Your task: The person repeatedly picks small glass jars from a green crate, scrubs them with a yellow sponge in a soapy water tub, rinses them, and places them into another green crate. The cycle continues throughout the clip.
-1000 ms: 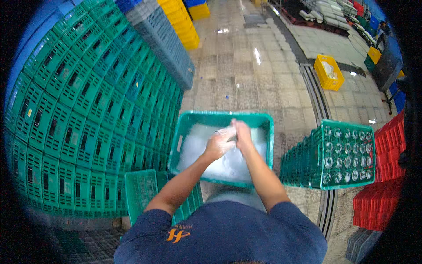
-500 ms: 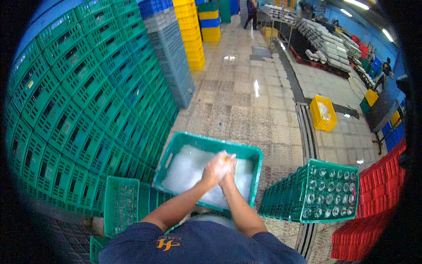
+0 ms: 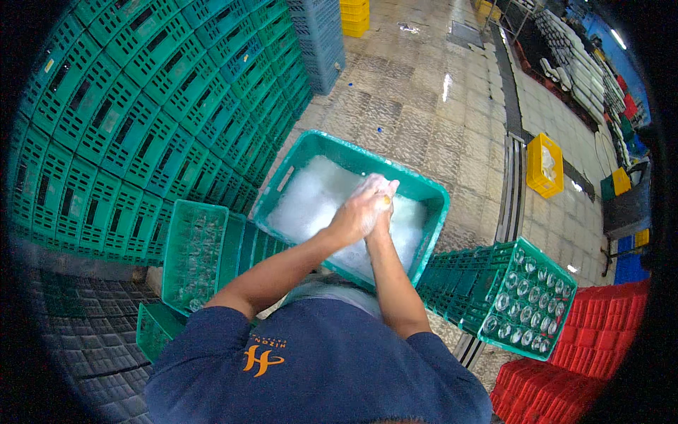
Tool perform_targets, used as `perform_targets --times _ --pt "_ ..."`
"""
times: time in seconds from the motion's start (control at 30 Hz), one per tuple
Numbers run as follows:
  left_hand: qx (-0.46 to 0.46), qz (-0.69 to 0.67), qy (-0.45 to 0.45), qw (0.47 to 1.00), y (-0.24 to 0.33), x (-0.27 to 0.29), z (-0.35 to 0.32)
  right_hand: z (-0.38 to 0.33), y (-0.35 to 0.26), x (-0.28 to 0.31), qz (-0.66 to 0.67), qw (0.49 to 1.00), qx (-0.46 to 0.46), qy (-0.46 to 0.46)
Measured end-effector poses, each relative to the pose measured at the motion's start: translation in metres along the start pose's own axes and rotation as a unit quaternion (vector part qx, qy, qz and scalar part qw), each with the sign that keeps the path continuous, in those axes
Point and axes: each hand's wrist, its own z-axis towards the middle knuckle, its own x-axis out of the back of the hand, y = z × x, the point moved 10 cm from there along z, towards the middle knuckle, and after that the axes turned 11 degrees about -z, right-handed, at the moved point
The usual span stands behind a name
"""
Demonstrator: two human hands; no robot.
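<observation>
A: From the left, what do you see?

B: A tall wall of stacked green crates (image 3: 141, 120), then a green crate of glass bottles (image 3: 194, 254) just beside the tub, likely kept close so bottles are within reach

A: And the middle?

B: A teal tub (image 3: 424, 191) full of white foam (image 3: 318, 201). Both hands are pressed together above it. The left hand (image 3: 353, 215) wraps over something small and yellowish (image 3: 386, 201); its fingers (image 3: 371, 194) are curled closed around it. The right hand (image 3: 381, 212) sits against and partly behind the left, so I cannot tell how its fingers stand. Holding the thing over the suds probably keeps the drips in the tub

A: To the right?

B: Another green crate of clear bottles (image 3: 519, 300), mouths up, beside the tub; red crates (image 3: 600, 339) past it, a yellow crate (image 3: 545, 164) well apart on the tiled floor (image 3: 424, 113)

A: Any change from half a second ago?

B: The hands stay clasped over the foam at much the same spot; mainly the view has tilted, so the tub sits more askew in the picture
</observation>
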Motion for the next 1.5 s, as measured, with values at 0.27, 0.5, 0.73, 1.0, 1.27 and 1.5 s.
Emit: perform_targets --times 0.27,0.5,0.73,1.0,1.27,1.5 --pt "0.082 0.115 -0.08 0.987 -0.105 -0.02 0.019 -0.004 0.037 -0.014 -0.054 0.993 -0.065 -0.078" --pt "-0.013 -0.052 0.142 0.988 -0.022 -0.004 -0.023 0.013 -0.036 0.051 -0.071 0.965 0.179 0.178" --pt "0.15 -0.131 0.188 0.962 -0.013 0.012 -0.016 0.025 -0.046 0.04 -0.203 0.944 0.219 0.143" --pt "0.255 -0.232 0.09 0.934 -0.084 -0.002 0.013 0.005 0.003 -0.021 0.145 0.973 -0.103 -0.145" --pt "-0.093 0.022 0.081 0.992 0.018 0.012 -0.02 0.031 -0.021 0.022 0.048 0.996 0.066 0.036" --pt "0.371 -0.341 0.275 0.819 -0.099 -0.011 -0.068 0.012 -0.015 0.009 0.076 0.98 0.14 0.116"
